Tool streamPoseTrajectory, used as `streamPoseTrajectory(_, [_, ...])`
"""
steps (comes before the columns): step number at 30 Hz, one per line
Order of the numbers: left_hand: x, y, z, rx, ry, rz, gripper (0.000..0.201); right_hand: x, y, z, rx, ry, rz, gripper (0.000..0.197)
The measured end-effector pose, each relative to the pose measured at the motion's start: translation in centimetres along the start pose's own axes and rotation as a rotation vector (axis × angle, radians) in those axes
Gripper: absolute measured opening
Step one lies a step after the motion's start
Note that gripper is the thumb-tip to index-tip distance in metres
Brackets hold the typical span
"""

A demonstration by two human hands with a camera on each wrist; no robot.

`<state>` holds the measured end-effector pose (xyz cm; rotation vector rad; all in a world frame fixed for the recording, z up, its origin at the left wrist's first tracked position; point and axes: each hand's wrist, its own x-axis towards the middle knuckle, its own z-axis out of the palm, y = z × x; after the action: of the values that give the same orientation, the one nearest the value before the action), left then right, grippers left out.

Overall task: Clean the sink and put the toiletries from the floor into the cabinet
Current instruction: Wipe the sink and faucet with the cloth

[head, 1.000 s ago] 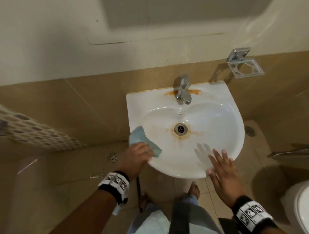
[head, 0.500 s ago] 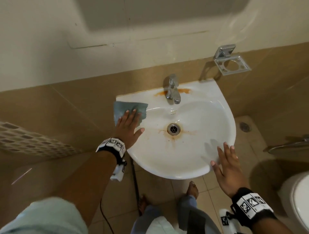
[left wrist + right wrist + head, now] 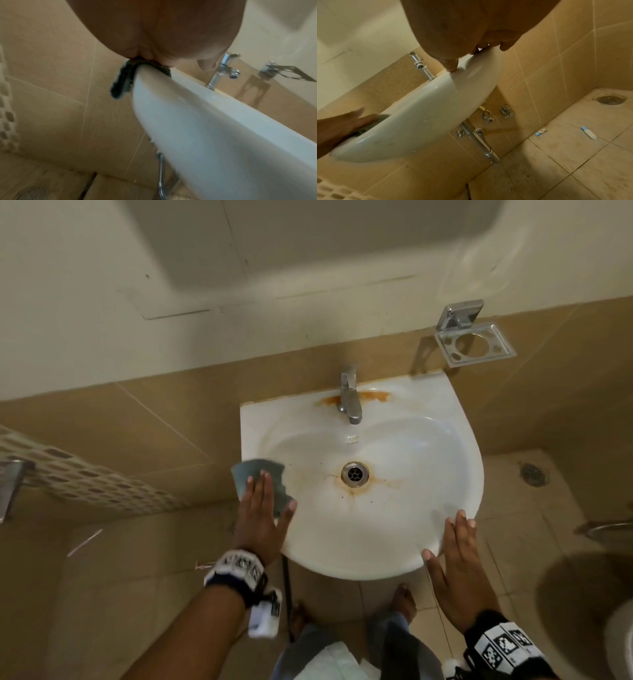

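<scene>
White wall-mounted sink, round bowl, orange-brown rust stains around drain and at base of chrome tap. Left hand flat, fingers straight, pressing blue-grey cloth on sink's left rim; cloth drapes over the edge. Right hand fingers straight, resting on near right rim, thumb touching the edge. Small white tube with blue cap lies on tiled floor, right of sink, well apart.
</scene>
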<state>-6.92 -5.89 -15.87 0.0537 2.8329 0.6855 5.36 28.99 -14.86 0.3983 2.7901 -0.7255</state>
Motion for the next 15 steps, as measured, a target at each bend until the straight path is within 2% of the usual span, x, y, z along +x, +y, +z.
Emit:
streamPoseTrajectory(6, [13.5,0.3,-4.3,0.023,0.011,-0.074,0.073,0.1,1.0,-1.7,0.021,-0.135,-0.025,0.074])
streamPoseTrajectory(8, [15.9,0.2,-5.5,-0.016,-0.022,-0.174,0.066,0.1,1.8,-2.3,0.024,-0.164,-0.064,0.072])
streamPoseTrajectory(11, [15.9,-0.1,-6.2,-0.063,0.027,-0.244,0.062,0.3,2.9,-2.9,0.012,-0.194,-0.146,0.069])
streamPoseTrajectory(15, [11.0,0.6,-5.4,-0.169,0.039,-0.326,0.058,0.7,4.3,-3.2,0.028,-0.218,-0.221,0.067])
